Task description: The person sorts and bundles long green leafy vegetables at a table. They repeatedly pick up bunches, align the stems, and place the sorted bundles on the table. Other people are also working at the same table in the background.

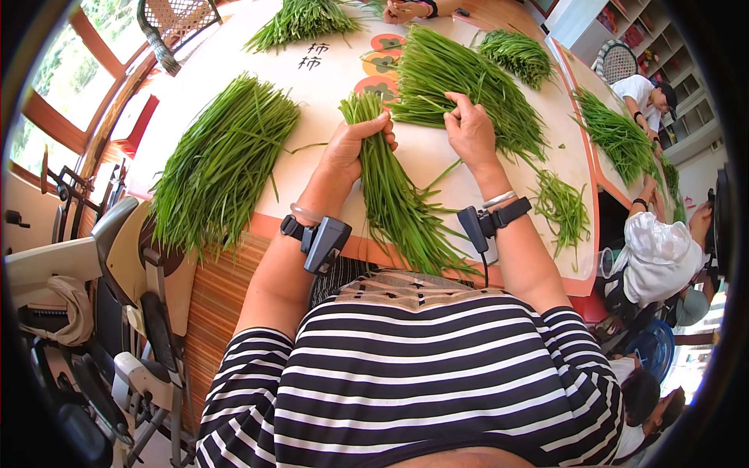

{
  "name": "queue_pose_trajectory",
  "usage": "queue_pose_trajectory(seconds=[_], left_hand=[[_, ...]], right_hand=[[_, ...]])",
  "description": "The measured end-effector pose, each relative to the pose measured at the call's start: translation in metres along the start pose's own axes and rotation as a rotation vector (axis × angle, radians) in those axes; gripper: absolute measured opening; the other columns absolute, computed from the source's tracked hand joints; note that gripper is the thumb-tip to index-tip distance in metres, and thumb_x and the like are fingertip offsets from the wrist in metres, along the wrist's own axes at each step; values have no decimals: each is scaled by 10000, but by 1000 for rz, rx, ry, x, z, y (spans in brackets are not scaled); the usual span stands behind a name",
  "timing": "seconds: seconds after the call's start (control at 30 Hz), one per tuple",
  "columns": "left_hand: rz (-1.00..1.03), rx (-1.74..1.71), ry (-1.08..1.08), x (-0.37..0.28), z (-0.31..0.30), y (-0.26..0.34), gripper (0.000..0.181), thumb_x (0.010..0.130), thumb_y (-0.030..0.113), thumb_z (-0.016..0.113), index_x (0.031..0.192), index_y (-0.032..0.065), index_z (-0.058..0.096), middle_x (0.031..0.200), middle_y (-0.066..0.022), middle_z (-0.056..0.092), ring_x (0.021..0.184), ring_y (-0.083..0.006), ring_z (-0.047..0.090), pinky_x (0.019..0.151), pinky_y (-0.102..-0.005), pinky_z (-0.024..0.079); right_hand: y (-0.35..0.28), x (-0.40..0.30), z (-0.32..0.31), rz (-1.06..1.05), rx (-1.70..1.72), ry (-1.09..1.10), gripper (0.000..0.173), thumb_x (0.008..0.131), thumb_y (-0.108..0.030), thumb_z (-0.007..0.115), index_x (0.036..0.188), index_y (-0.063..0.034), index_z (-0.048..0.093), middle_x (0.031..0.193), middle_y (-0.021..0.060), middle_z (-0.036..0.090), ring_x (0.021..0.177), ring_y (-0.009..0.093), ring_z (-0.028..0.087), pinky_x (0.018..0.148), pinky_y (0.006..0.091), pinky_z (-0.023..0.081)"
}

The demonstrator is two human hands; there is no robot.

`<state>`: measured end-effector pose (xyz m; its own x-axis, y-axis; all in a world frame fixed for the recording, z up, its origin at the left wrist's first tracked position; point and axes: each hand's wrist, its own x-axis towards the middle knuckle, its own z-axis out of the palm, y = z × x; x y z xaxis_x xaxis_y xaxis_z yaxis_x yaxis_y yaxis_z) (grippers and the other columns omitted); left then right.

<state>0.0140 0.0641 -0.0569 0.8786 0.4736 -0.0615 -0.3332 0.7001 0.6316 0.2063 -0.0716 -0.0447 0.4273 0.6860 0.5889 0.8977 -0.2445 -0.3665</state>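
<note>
My left hand (357, 143) is closed around a bundle of garlic chives (392, 187), thumb across it near the pale cut ends. The green leaves of the bundle fan down over the table's near edge towards my striped top. At the near side of a large chive pile (468, 76), my right hand (473, 131) has thumb and forefinger pinched on what looks like a stalk; the fingers partly hide it. To the left lies another large chive pile (228, 158), its leaf tips hanging over the edge.
A small heap of loose leaves (562, 205) lies on the table (327, 193) at right. More chives (518, 58) lie at the far side, near another person's hand (404, 10). People work at a second table on the right. A folded wheeled frame (146, 327) stands left.
</note>
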Motion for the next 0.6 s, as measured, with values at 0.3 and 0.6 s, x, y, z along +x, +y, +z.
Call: queue_pose_trajectory(seconds=[0.3,0.6], left_hand=[[-36,-13,-27,6,-24,-4,199,889,127,647,1051,40,570,840,-24,564,740,-168,581,736,-332,494],[-27,36,-170,18,-34,3,158,967,118,568,1114,69,535,909,-16,504,803,-138,509,780,-297,475]], right_hand=[[-16,19,19,-202,-368,-34,112,849,-226,602,889,-181,696,783,13,683,788,254,628,653,445,434],[-23,4,11,171,111,29,28,823,-145,626,839,-127,639,760,63,660,829,288,601,743,450,412]])
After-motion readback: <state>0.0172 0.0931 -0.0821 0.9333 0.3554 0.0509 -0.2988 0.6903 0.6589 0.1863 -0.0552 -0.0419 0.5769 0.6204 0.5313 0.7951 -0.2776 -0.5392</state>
